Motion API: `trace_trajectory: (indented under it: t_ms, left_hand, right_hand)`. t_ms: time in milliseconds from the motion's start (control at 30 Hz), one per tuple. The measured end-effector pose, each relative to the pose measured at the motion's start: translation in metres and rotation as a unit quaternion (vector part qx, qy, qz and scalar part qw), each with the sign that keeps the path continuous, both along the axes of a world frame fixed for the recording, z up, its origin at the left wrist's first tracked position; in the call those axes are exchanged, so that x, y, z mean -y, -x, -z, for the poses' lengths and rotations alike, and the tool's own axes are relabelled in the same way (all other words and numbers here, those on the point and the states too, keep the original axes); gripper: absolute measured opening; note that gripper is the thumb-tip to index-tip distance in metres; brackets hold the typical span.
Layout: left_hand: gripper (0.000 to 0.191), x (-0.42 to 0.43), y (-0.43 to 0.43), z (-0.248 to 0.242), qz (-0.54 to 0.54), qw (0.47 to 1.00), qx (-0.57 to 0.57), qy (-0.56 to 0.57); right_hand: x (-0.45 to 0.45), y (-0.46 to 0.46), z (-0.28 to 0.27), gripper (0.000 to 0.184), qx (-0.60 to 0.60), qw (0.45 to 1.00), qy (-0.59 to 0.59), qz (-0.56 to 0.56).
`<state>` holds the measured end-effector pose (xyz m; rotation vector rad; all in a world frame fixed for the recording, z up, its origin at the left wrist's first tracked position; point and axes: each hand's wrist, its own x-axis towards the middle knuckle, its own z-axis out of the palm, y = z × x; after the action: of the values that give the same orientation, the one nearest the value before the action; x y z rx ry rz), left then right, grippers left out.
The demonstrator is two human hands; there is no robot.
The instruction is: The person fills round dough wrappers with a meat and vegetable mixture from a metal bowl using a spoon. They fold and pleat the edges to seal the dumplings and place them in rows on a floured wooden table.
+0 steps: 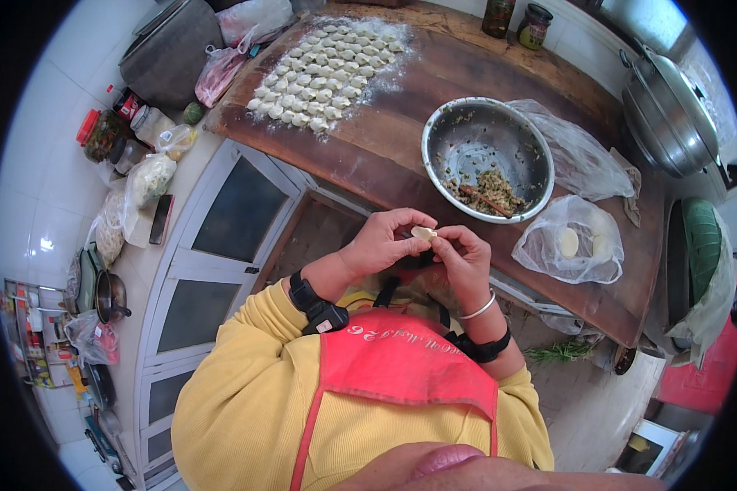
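Between my two hands, just in front of the wooden table's edge, is a small folded dumpling (424, 233). My left hand (388, 240) grips its left side between thumb and fingers. At its right end, the fingertips of my right hand (464, 250) pinch the dough. Beyond them stands a steel bowl (433, 178) holding minced filling (497, 191) and a wooden utensil (484, 201). A clear plastic bag (605, 270) with round dough wrappers (569, 243) lies right of the bowl. Rows of finished dumplings (322, 83) rest on flour at the table's far left.
Crumpled plastic (565, 147) lies behind the bowl, near a lidded steamer pot (669, 116). Jars (534, 26) stand at the table's back. On the left counter are a large dark pot (172, 58), food bags (150, 178) and a phone (161, 219). Cabinet doors (199, 307) are below.
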<state>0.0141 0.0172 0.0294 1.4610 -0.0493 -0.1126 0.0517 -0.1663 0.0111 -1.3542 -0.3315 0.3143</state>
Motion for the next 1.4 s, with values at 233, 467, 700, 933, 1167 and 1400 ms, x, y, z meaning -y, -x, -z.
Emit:
trace_trajectory:
  t_ms: [233, 467, 700, 933, 1167, 1400]
  left_hand:
    - [0.022, -0.019, -0.022, -0.004, -0.029, 0.985, -0.115, 0.126]
    - [0.028, -0.123, -0.085, -0.047, -0.137, 0.974, -0.082, 0.16]
    - [0.037, -0.208, -0.173, -0.105, -0.163, 0.983, 0.001, 0.083]
    - [0.044, -0.214, -0.282, -0.119, -0.216, 0.963, 0.102, -0.125]
    - [0.035, -0.202, -0.396, -0.059, -0.236, 0.814, 0.145, -0.511]
    - [0.029, -0.191, -0.442, -0.003, -0.156, 0.679, 0.202, -0.688]
  right_hand:
    - [0.005, -0.004, -0.005, 0.027, 0.175, 0.978, 0.094, 0.07]
    - [0.049, -0.012, 0.001, 0.017, 0.395, 0.871, 0.286, 0.051]
    - [0.072, -0.029, 0.018, 0.013, 0.437, 0.842, 0.311, 0.054]
    - [0.068, -0.034, 0.02, 0.015, 0.426, 0.849, 0.306, 0.07]
    - [0.069, -0.036, 0.022, 0.017, 0.415, 0.838, 0.344, 0.083]
    - [0.069, -0.038, 0.022, 0.016, 0.402, 0.844, 0.349, 0.072]
